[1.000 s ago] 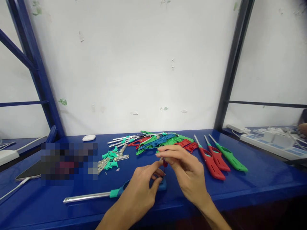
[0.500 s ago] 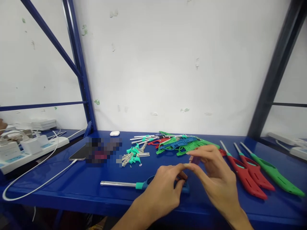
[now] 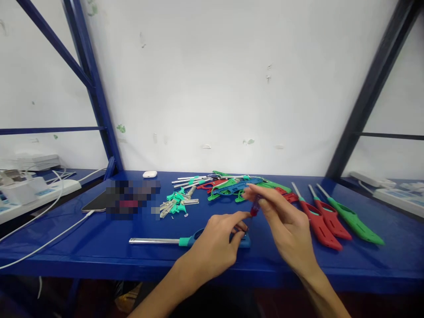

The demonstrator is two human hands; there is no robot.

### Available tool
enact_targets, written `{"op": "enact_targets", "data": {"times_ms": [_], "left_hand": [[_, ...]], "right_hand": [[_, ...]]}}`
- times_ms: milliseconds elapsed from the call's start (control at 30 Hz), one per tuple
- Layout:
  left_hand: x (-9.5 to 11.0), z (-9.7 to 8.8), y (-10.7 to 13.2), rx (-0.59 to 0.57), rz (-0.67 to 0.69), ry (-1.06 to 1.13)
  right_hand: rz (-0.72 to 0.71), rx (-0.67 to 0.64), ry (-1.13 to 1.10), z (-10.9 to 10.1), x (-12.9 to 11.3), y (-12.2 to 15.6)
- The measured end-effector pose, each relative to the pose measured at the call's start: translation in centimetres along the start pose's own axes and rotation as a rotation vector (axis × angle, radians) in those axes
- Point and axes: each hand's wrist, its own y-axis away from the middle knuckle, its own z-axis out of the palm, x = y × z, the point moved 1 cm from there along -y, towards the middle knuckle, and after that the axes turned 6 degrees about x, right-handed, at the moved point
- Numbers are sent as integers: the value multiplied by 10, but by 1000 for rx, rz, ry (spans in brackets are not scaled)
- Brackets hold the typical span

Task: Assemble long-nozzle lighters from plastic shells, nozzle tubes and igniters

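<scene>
A blue long-necked lighter (image 3: pixel 190 241) lies flat near the table's front edge, its metal tube pointing left. My left hand (image 3: pixel 217 238) is closed over its handle, with the index finger reaching toward my other hand. Between the thumb and fingers of my right hand (image 3: pixel 288 221) is a small screwdriver with a see-through red-purple handle (image 3: pixel 255 207). It is tilted, its lower end just above the lighter handle beside my left fingertips. Whether its tip touches the lighter is too small to tell.
Behind my hands lies a pile of green, blue and red lighter shells (image 3: pixel 232 187). Left of it are teal triggers and clear parts (image 3: pixel 179 203). Red lighters (image 3: pixel 319 225) and a green one (image 3: pixel 357 223) lie at right. A phone (image 3: pixel 96 201) on a white cable is at left.
My right hand has turned the screwdriver so its handle now points down toward the lighter. My left index finger has drawn back from the right thumb. The whole view has shifted slightly.
</scene>
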Motion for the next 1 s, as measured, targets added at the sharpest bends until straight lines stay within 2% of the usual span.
{"op": "enact_targets", "data": {"times_ms": [100, 200, 367, 533, 633, 733, 800, 900, 1000], "left_hand": [[1, 0, -1, -13, 1, -15], [2, -1, -1, -17, 2, -7], [3, -1, -2, 6, 20, -9], [2, -1, -2, -3, 17, -21], [2, 0, -1, 1, 12, -30], [2, -1, 0, 2, 16, -39], [3, 0, 0, 2, 23, -34], [3, 0, 0, 14, 22, -21], [2, 0, 0, 20, 4, -28]], "right_hand": [[-11, 44, -65, 0, 0, 0], [-56, 101, 9, -1, 0, 1], [65, -68, -92, 0, -2, 1], [2, 36, -64, 2, 0, 1], [17, -9, -20, 2, -1, 1], [59, -70, -98, 1, -2, 2], [19, -18, -110, 1, -1, 2], [-84, 64, 5, -1, -1, 2], [-44, -2, 13, -1, -3, 2]]}}
